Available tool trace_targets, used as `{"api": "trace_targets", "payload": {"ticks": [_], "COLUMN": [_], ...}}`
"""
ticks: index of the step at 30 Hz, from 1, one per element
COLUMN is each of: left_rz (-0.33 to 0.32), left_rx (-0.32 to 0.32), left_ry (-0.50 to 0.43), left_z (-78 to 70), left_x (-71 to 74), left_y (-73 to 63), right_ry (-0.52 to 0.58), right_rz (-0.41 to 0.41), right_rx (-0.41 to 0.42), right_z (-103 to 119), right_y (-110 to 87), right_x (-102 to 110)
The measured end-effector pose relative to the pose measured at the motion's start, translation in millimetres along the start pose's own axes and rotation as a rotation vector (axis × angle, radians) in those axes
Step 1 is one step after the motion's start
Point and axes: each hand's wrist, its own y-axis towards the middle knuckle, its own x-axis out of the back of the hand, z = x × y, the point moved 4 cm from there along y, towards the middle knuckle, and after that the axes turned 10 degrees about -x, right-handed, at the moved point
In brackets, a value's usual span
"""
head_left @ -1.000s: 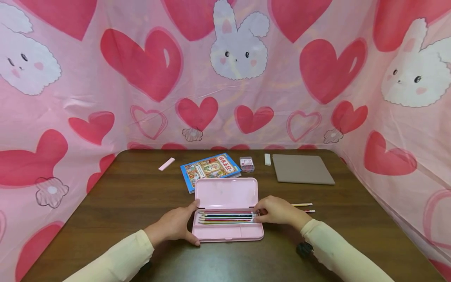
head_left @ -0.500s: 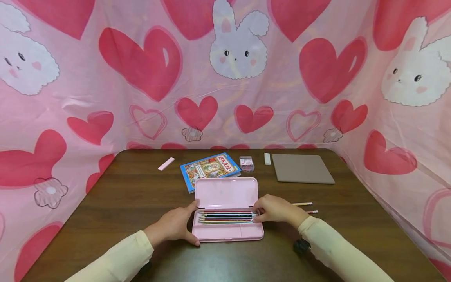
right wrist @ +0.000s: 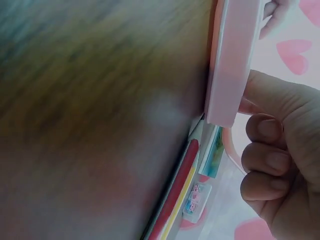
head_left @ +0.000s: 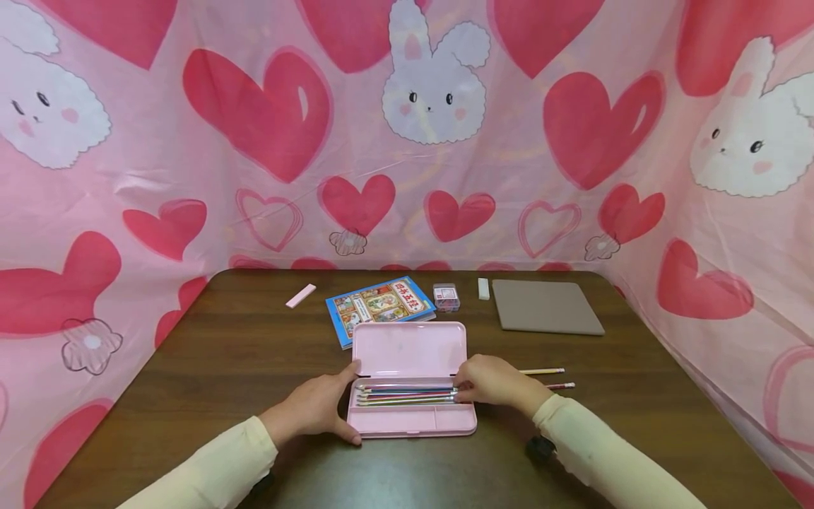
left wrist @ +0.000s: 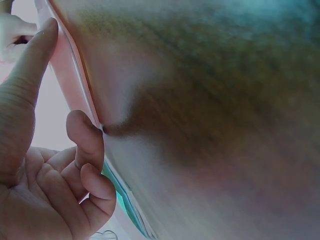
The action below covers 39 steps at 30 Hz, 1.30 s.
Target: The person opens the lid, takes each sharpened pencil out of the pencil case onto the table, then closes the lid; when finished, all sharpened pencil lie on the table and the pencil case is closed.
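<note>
A pink pencil case (head_left: 391, 422) lies on the table with its lid (head_left: 407, 350) raised. Several pencils (head_left: 403, 397) lie side by side in its long rear compartment, tips to the left. My left hand (head_left: 314, 406) grips the case's left end, thumb at the front corner and fingers near the hinge. In the left wrist view, that thumb runs along the case's side wall (left wrist: 70, 75). My right hand (head_left: 492, 382) reaches over the right end and pinches at the pencils' rear ends, its fingertips partly hidden. The right wrist view shows its other fingers curled outside the wall (right wrist: 232, 65).
Two pencils, one yellow (head_left: 540, 371) and one red (head_left: 561, 386), lie behind the right wrist. Beyond the lid are a blue-edged book (head_left: 381, 304), a small clear box (head_left: 446, 297), a white block (head_left: 483, 288) and a grey flat panel (head_left: 547, 305). A pink bar (head_left: 301, 295) lies back left.
The pencils in the case have shifted slightly left and lie closer together toward the front of their compartment. My right hand has edged left; my left hand keeps its place.
</note>
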Motion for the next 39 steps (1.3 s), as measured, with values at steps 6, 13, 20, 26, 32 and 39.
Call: {"api": "trace_targets", "payload": {"ticks": [6,13,20,26,32,39], "left_rz": [-0.001,-0.001,-0.002,-0.004,0.006,-0.004], "left_rx": [0.006,-0.005,-0.003,0.001,0.009,0.009], "left_ry": [-0.006,0.002,0.006,0.004,0.002,-0.005], "left_z": [0.2,0.5,0.3,1.1,1.6,0.9], "left_x": [-0.4,-2.0,-1.1,-0.6,-2.6,-1.1], "left_y": [0.3,0.8,0.9,1.5,2.2,0.8], "right_ry": [0.078,0.124,0.105,0.054,0.061,0.059], "right_rz": [0.01,0.024,-0.003,-0.068,-0.108,-0.166], "right_rx": [-0.053,-0.041,0.007,0.026,0.007,-0.044], "right_z": [-3,-4,-3,-3,-8,-17], "right_y": [-0.9,-1.4,-3.7,-7.2,-13.7,-24.9], "right_x": [0,-1,1,2,6,14]}}
